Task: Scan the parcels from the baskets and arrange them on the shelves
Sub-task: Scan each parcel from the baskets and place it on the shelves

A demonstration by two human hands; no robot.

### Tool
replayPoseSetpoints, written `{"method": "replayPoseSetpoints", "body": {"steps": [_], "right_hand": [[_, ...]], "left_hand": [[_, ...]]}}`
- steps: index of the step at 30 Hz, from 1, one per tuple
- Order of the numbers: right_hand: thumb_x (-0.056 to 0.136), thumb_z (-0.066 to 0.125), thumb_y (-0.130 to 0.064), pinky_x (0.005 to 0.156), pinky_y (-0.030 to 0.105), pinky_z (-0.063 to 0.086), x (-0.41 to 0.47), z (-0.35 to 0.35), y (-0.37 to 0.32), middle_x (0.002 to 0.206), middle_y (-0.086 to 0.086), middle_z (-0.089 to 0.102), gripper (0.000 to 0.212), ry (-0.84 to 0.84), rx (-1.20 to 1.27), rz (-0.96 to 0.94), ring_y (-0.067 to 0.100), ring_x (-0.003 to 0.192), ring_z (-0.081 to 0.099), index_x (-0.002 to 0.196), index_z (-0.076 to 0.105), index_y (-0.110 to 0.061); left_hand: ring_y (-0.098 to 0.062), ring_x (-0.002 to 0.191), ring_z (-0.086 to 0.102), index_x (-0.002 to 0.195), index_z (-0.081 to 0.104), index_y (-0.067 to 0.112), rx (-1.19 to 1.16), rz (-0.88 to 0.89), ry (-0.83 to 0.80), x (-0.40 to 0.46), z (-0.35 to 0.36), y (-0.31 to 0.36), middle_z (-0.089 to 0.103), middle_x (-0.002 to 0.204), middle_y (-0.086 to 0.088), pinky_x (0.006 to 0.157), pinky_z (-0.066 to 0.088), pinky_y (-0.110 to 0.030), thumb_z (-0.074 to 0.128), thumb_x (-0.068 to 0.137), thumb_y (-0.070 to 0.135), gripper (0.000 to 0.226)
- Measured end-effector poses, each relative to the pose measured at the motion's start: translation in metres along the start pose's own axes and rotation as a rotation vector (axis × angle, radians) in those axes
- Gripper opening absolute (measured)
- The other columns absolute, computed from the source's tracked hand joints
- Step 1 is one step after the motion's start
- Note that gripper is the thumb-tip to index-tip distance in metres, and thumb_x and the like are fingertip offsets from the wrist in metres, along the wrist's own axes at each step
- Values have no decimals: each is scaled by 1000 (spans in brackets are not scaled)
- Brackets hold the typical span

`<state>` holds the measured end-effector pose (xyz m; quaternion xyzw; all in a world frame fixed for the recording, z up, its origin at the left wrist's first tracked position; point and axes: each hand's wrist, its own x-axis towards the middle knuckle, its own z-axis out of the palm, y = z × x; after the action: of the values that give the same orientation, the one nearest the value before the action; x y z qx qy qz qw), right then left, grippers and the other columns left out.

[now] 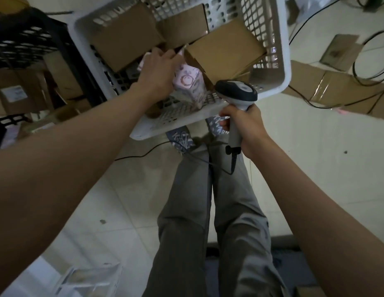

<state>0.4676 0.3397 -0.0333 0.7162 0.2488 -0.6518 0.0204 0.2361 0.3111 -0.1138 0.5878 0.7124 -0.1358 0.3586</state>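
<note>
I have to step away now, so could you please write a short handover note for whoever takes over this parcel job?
Left hand: inside the white basket, gripping the pink patterned parcel.
Right hand: gripping the barcode scanner by its handle, head just above the basket's near rim.
Other parcels: several brown cardboard boxes lie in the basket.
Done: the pink parcel is in hand; whether it has been scanned cannot be told.
Left: scan it, shelve it, then work through the boxes. No shelves are in view.
</note>
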Motion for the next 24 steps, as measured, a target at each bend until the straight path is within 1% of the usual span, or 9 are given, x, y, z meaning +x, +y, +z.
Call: {"method": "replayPoseSetpoints", "body": {"steps": [3,7,9,12,15,18,21,23,24], "right_hand": [[89,60,1,54,27,50,-14,-3,-8,72,9,65,16,-15,15,-22,13,52,59,105,63,-1],[90,60,2,57,32,50,-50,-6,-27,77,16,64,17,-58,-12,-60,17,54,57,108,61,2],[91,60,3,54,31,51,-77,-8,-40,76,15,63,17,-80,-45,-100,15,50,57,108,60,2],[91,61,3,54,32,51,-124,-8,-67,77,14,63,18,-105,-98,-175,15,52,57,108,61,0],[92,59,2,57,33,51,-176,-8,-100,82,14,65,15,-159,-105,-249,18,55,57,107,61,-2],[93,63,-3,64,32,56,-235,-7,-137,82,7,72,11,-221,-122,-337,17,61,64,104,65,-6],[92,62,-2,50,25,52,-300,-7,-176,65,0,70,5,-295,-151,-439,12,50,62,94,67,-4],[92,63,-3,47,23,51,-344,-7,-198,63,1,69,14,-327,-166,-514,11,49,61,83,69,-13],[92,64,-5,48,24,53,-364,-7,-207,68,2,71,21,-348,-171,-565,11,50,61,79,71,-20]], "left_hand": [[-42,121,46,139,52,16,-29,-34,51,-26,-4,-8,53,138,-10,99,39,-47,72,84,13,59],[-41,114,50,142,51,14,-145,-143,85,-80,-24,-13,53,136,-11,96,39,-44,71,84,21,62],[-39,113,52,138,53,12,-218,-205,113,-117,-39,-10,55,131,-13,93,38,-43,75,82,26,62],[-36,110,56,136,54,13,-344,-324,154,-174,-69,-1,58,128,-12,92,46,-45,76,83,38,62],[-30,106,60,127,60,14,-509,-450,240,-230,-107,10,62,120,-9,87,50,-41,80,78,36,57],[-24,100,63,116,65,17,-697,-543,348,-285,-153,21,67,112,-3,84,53,-42,83,72,36,51],[-17,95,65,114,67,19,-859,-614,492,-334,-204,31,71,108,2,79,52,-33,90,69,34,53],[-12,93,62,115,68,19,-893,-648,562,-361,-238,36,69,106,6,76,46,-28,90,69,37,55],[-12,95,62,117,67,19,-911,-660,582,-374,-254,38,68,107,8,77,46,-28,90,69,40,56]]}}
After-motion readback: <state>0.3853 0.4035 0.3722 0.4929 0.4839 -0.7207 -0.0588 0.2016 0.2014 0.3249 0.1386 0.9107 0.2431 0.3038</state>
